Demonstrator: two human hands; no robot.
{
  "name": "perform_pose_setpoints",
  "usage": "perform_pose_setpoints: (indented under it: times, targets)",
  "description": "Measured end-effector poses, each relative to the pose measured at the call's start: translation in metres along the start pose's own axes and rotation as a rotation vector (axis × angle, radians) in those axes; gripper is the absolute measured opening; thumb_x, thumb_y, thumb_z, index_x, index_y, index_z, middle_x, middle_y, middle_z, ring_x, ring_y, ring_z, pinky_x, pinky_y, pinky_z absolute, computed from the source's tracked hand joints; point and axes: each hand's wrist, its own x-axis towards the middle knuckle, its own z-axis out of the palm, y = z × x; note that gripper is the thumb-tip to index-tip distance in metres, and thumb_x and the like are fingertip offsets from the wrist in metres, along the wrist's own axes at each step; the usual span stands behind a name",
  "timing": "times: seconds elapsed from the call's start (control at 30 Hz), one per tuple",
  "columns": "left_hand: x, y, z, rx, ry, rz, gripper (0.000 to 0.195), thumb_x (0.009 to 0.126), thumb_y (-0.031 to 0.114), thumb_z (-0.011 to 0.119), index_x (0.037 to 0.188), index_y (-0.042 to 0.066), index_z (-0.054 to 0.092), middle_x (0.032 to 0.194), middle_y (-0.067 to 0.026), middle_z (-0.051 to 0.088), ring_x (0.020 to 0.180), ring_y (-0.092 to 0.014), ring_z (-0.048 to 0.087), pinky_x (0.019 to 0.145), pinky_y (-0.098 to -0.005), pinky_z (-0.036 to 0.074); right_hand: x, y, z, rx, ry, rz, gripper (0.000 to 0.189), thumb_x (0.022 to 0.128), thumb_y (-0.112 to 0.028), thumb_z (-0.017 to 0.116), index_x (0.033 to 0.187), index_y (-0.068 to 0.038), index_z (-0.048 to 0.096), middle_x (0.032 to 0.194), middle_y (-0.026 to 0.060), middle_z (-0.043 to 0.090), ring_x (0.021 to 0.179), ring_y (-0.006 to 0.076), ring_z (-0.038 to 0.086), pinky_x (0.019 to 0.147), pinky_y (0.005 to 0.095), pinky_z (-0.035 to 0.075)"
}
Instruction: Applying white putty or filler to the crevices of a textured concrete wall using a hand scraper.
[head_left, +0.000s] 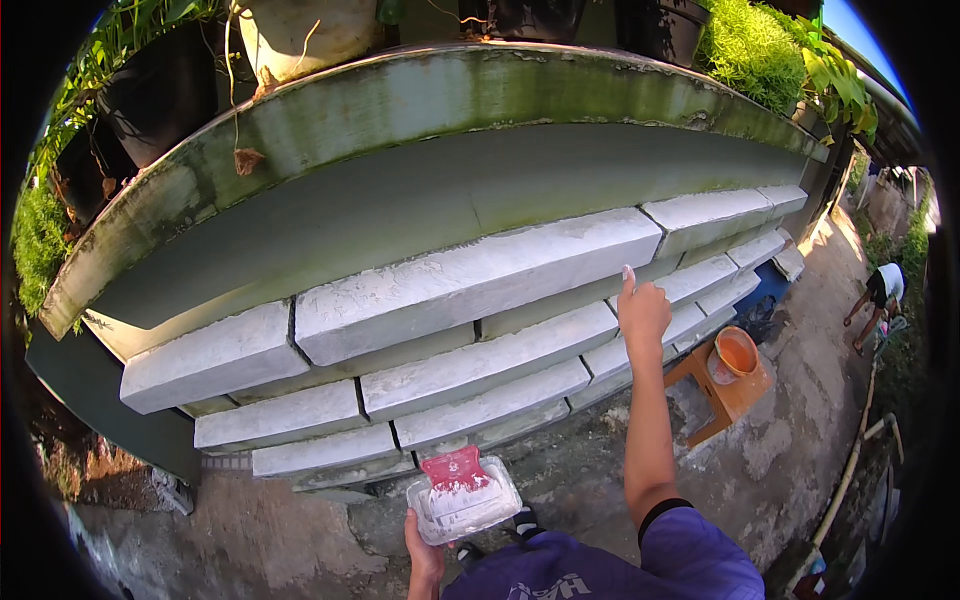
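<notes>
My left hand (424, 546) grips a shallow clear plastic tray (504, 501) from its near left side. White paste coats the tray, and a red plastic scraper (456, 466) smeared with the same paste lies in it. Out in front, my right hand (645, 311) is curled, with one digit stretched towards the lower edge of a long white-coated block (480, 281). White paste covers that digit's tip; whether it touches the block I cannot tell. More coated blocks (487, 367) project from the wall in stepped rows, with dark gaps between them.
A mossy concrete ledge (420, 101) bearing potted plants overhangs the blocks. On the right, an orange bucket (737, 351) stands on a brown plastic stool (724, 390). Farther right, a person (885, 292) bends over beside a long pole (847, 480) lying along the rough concrete ground (787, 420).
</notes>
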Motion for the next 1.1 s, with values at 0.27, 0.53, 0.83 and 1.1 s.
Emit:
perform_pose_setpoints:
  times: [0.27, 0.53, 0.83, 1.1]
  targets:
    - [-0.002, 0.001, -0.004, -0.001, -0.019, 0.012, 0.059, 0.101, 0.06, 0.035, 0.122, 0.01, 0.057, 0.096, -0.0022, 0.068, 0.071, -0.015, 0.063, 0.045, -0.0278, 0.041, -0.035, -0.057, 0.037, 0.497, 0.535, -0.985, 0.04, 0.093, -0.004, 0.056, 0.132, -0.002, 0.055, 0.128, 0.0191, 0.06, 0.125, 0.0387, 0.053, 0.117, 0.0501, 0.029]
    - [-0.005, 0.004, -0.001, 0.005, -0.005, 0.004, 0.058, 0.1, 0.06, 0.036, 0.121, 0.01, 0.058, 0.096, -0.0017, 0.068, 0.071, -0.014, 0.063, 0.045, -0.0276, 0.042, -0.021, -0.063, 0.066, 0.313, 0.358, -1.123, 0.037, 0.095, -0.019, 0.057, 0.128, -0.003, 0.062, 0.134, 0.0192, 0.059, 0.129, 0.0385, 0.05, 0.113, 0.0493, 0.035]
    - [0.004, -0.005, -0.013, 0.015, 0.0, -0.005, 0.058, 0.1, 0.06, 0.036, 0.121, 0.011, 0.058, 0.095, -0.0013, 0.068, 0.072, -0.013, 0.063, 0.047, -0.0279, 0.042, 0.078, 0.032, 0.03, 0.137, 0.683, -0.448, 0.041, 0.1, -0.029, 0.054, 0.127, 0.0, 0.062, 0.119, 0.0273, 0.064, 0.113, 0.0442, 0.059, 0.098, 0.051, 0.044]
    - [0.006, -0.002, -0.012, 0.024, -0.021, -0.024, 0.056, 0.102, 0.057, 0.036, 0.121, 0.009, 0.058, 0.094, -0.0036, 0.068, 0.072, -0.015, 0.065, 0.048, -0.0293, 0.045, 0.013, 0.061, 0.074, 0.395, 0.326, -0.402, 0.018, 0.091, 0.002, 0.053, 0.104, 0.003, 0.064, 0.086, 0.0212, 0.069, 0.083, 0.0432, 0.067, 0.075, 0.0488, 0.052]
